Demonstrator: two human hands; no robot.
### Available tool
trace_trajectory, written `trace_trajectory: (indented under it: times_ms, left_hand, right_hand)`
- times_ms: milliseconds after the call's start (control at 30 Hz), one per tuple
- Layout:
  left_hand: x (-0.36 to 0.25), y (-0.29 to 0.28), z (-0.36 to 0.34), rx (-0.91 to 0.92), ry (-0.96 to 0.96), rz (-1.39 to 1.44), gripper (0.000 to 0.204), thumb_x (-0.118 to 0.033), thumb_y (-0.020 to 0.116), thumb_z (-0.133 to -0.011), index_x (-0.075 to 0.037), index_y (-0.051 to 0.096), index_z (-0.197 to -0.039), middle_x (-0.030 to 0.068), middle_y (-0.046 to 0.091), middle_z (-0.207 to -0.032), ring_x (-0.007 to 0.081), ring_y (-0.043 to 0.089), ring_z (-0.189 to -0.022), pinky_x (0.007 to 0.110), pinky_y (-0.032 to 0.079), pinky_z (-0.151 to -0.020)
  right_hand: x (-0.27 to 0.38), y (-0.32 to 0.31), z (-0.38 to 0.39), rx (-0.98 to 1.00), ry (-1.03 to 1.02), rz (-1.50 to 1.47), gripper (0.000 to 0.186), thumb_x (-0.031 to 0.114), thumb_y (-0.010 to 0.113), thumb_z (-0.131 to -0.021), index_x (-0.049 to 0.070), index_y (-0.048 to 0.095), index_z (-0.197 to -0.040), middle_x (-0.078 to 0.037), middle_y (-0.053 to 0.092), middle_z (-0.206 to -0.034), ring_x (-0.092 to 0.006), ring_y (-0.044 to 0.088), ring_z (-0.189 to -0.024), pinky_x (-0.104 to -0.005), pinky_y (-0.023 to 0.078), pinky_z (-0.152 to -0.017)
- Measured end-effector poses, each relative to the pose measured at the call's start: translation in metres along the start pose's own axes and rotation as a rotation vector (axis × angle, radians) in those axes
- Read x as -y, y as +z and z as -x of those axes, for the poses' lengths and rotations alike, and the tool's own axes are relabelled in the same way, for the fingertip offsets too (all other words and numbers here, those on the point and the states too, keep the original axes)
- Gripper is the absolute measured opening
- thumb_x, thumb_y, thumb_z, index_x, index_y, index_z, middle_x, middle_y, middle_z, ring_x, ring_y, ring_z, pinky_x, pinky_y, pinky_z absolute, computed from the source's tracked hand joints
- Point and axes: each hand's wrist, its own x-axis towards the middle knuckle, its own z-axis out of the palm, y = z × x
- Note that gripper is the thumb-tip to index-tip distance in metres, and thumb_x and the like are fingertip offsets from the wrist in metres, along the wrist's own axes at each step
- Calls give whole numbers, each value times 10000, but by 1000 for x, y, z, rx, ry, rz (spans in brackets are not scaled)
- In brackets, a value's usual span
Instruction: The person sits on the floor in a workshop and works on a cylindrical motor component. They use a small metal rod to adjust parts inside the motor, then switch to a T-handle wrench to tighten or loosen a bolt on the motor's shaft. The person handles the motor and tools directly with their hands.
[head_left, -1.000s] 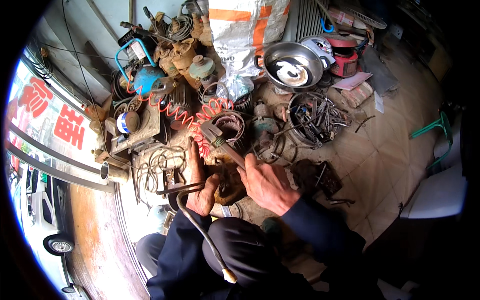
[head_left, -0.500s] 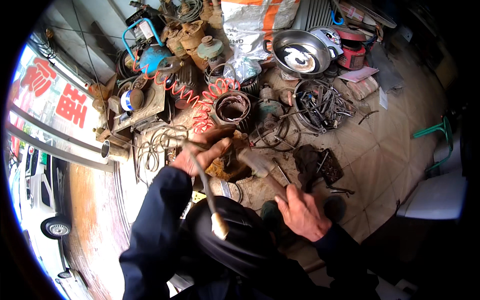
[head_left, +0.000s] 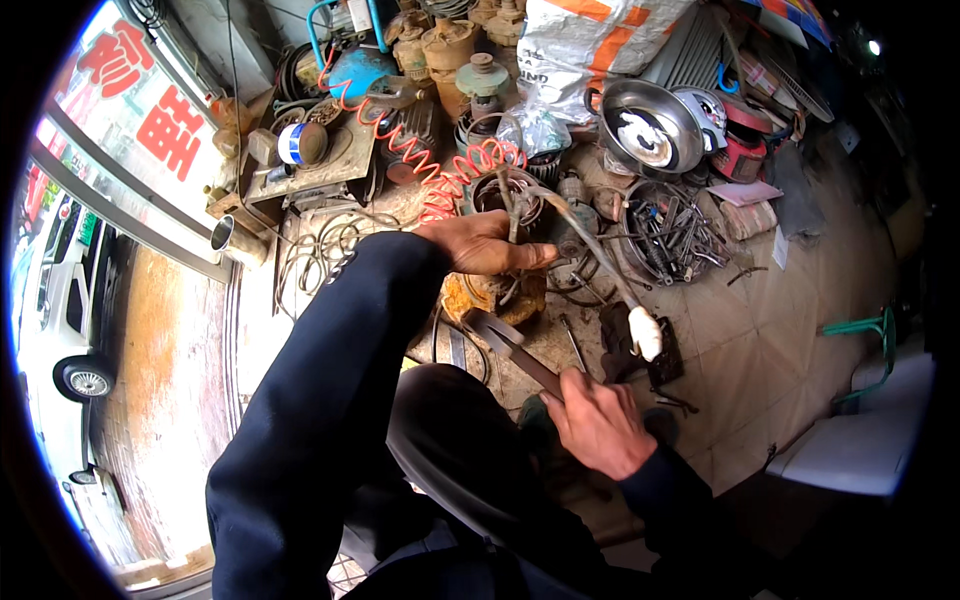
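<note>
My right hand (head_left: 598,425) is wrapped round the handle of a hammer (head_left: 492,328). The hammer's head lies against or just in front of a dirty yellow machine part (head_left: 462,296) on the floor. Above that part, my left hand (head_left: 482,243) grips a metal puller-like tool (head_left: 516,212), its thumb pointing right. A long bent bar (head_left: 590,240) with a white wrapped end crosses the tool and slants down to the right. The palm hides where the tool meets what is below it.
Behind stands an open motor housing with copper windings, beside a coiled red air hose (head_left: 440,185). A basin of wrenches (head_left: 680,230) and a steel pan (head_left: 650,125) are at the back right. Cables (head_left: 325,250) lie left, a dark rag (head_left: 618,340) right. A green stool edge (head_left: 860,330) shows far right.
My left hand has moved right with the tool, and the bar's white end has swung from over my lap to the right. The hammer head has shifted slightly left. The view has turned.
</note>
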Motion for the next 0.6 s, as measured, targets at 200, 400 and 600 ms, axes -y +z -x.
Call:
trace_trajectory:
  times_ms: [200, 400, 600]
  left_hand:
    - [-5, 0, -7, 70, -46, -36, 507, -485, 623, -1012, -81, 649, -1318, 51, 682, -1262, 170, 573, -1200, 348, 434, -1060]
    - [17, -12, -26, 222, -52, -49, 568, -524, 621, -1001, -58, 650, -1325, 59, 691, -1241, 181, 577, -1188, 352, 425, -1064]
    - [9, -9, -15, 176, -42, -24, 499, -464, 633, -1012, -57, 664, -1299, 19, 704, -1181, 152, 594, -1121, 328, 452, -1027]
  right_hand:
    - [-10, 7, -2, 204, 104, 138, 217, 163, 669, -934, -11, 541, -912, -227, 652, -664, -414, 685, -617, -486, 544, -547]
    - [18, 26, -33, -27, -10, -49, 221, 163, 642, -954, -22, 537, -1014, -223, 669, -707, -429, 682, -597, -502, 536, -532]
    - [25, 23, -58, 141, 156, 12, 253, 203, 599, -957, -35, 549, -1026, -276, 694, -844, -500, 671, -783, -584, 525, -717]
